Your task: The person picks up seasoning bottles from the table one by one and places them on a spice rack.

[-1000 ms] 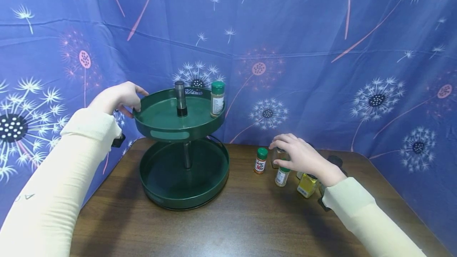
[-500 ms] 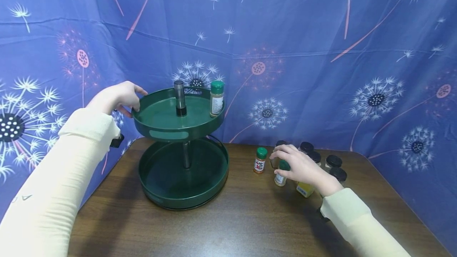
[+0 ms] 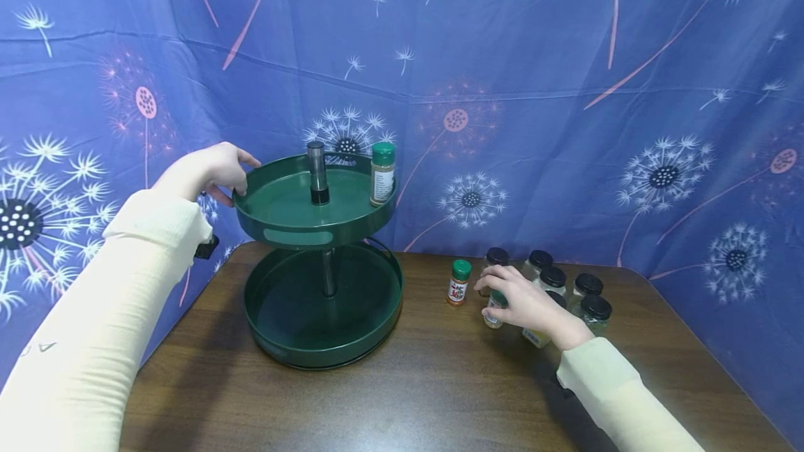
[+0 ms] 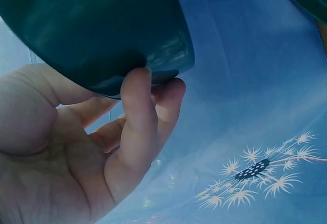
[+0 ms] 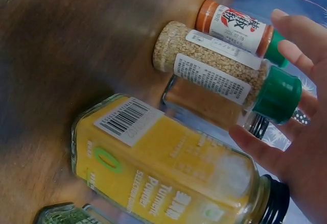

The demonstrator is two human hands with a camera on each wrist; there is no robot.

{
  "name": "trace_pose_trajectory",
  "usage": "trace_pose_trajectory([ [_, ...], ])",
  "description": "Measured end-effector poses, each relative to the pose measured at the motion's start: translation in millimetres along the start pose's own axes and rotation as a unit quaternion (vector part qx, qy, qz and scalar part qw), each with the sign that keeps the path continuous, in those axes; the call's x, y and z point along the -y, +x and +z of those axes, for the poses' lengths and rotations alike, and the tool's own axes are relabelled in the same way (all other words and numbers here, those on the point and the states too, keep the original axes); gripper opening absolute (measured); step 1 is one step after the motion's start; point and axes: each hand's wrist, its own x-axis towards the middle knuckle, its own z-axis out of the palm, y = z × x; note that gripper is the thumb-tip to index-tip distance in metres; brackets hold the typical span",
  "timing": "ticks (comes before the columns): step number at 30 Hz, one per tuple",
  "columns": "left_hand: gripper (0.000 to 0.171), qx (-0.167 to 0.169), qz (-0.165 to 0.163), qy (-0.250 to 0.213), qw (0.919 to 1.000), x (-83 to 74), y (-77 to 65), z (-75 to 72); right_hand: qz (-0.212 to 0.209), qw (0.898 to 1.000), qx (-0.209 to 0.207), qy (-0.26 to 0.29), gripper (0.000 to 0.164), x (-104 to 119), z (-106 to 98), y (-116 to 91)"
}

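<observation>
My left hand (image 3: 210, 167) grips the rim of the upper tray (image 3: 283, 201) of a green two-tier rack; in the left wrist view the fingers meet the tray's edge (image 4: 168, 55). A green-capped shaker bottle (image 3: 382, 183) stands at that tray's right side. My right hand (image 3: 530, 305) hovers at a green-capped bottle of pale seeds or granules (image 5: 209, 63), fingers spread around its cap with gaps showing. The hand partly hides that bottle in the head view. Beside it are a green-capped bottle of orange-red powder (image 3: 458, 288) and a yellow turmeric powder jar (image 5: 168, 157).
Several black-capped jars (image 3: 587, 284) cluster behind and right of my right hand. The lower tray (image 3: 323, 351) sits on the brown wooden table (image 3: 402, 396), around a central metal post (image 3: 318, 173). A blue dandelion-print cloth (image 3: 502, 33) hangs behind the table.
My right hand has lowered slightly onto the green-capped seed bottle, covering more of its cap and uncovering the black-capped jars behind. The left hand and rack stay in place.
</observation>
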Motion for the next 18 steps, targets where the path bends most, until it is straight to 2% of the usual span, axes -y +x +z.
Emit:
trace_pose_trajectory([
  [10, 0.064, 0.005, -0.005, -0.001, 1.0, -0.6, 0.6, -0.7, 0.012, 1.0, 0.016, -0.016, 0.039, -2, 9, 3],
  [18, 0.064, 0.006, -0.006, 0.003, 1.0, -0.2, 2.6, -1.6, 0.001, 1.0, 0.01, -0.016, 0.04, -3, 13, 4],
])
